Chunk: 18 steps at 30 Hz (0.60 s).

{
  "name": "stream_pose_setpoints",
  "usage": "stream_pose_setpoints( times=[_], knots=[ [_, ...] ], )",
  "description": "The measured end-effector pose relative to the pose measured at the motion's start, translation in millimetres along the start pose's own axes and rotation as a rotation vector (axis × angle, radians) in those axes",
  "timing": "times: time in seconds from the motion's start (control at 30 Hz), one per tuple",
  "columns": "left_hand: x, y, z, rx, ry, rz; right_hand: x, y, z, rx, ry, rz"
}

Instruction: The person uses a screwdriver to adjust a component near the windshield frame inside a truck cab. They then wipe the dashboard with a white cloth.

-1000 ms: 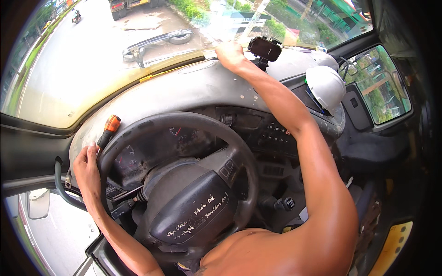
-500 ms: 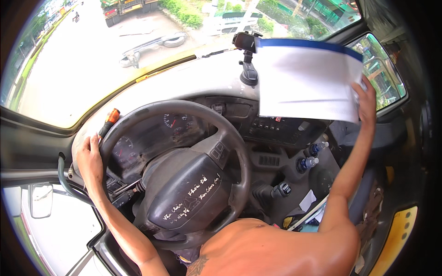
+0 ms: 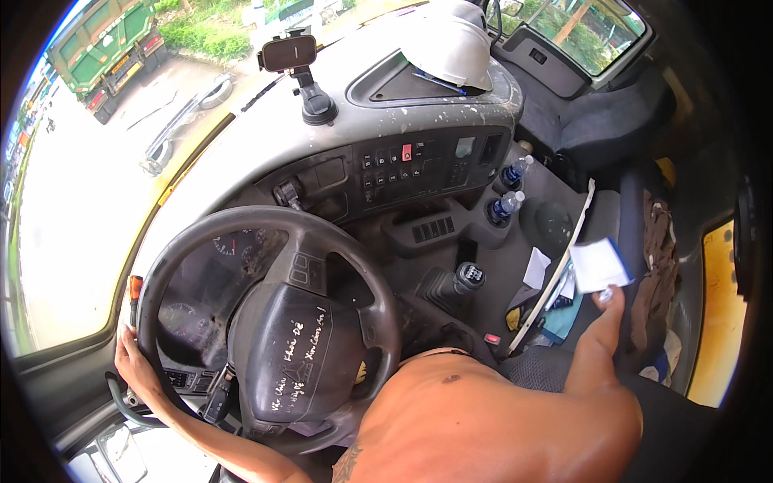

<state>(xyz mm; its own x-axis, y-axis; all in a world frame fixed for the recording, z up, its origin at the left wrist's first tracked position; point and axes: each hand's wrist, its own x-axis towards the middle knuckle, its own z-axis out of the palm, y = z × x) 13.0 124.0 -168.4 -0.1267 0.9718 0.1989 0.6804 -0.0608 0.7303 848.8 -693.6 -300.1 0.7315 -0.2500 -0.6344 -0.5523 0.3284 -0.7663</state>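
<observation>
At the left rim of the black steering wheel (image 3: pixel 274 216), my left hand (image 3: pixel 135 364) has its fingers closed at the lower end of a screwdriver (image 3: pixel 135 299). Its orange-and-black handle points up along the dashboard. My right hand (image 3: pixel 610 302) reaches low to the right, over the space beside the seat. It grips a white sheet with a blue edge (image 3: pixel 597 266) by its near side; a small crumpled white bit shows at the fingers. Below and left of it lie loose papers (image 3: pixel 535 268) and a light blue item (image 3: pixel 562 322).
A gear lever (image 3: pixel 469 278) and two water bottles (image 3: pixel 506 207) stand on the centre console. On the dashboard are a phone holder (image 3: pixel 316 105) and a white hard hat (image 3: pixel 451 48). A long pale strip (image 3: pixel 555 274) runs beside the papers. Brown cloth (image 3: pixel 656 258) lies at the far right.
My view has turned right. My right hand has come down from in front of the windshield to beside the seat, and the white sheet looks much smaller. My left hand stays by the wheel rim.
</observation>
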Motion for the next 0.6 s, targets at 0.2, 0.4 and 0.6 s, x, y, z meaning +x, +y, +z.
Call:
stream_pose_setpoints(
  times=[0.2, 0.4, 0.6],
  knots=[
    [-6, 17, -10, 0.047, 0.086, 0.055, -13, 131, 22, -0.932, 0.463, -0.074],
    [-8, 9, -7, 0.09, 0.085, -0.003, 8, 38, 221, -1.276, 0.538, -0.932],
    [-18, 30, -16, 0.204, 0.141, -0.016, -218, 53, 543, -0.698, -0.428, -1.533]
  ],
)
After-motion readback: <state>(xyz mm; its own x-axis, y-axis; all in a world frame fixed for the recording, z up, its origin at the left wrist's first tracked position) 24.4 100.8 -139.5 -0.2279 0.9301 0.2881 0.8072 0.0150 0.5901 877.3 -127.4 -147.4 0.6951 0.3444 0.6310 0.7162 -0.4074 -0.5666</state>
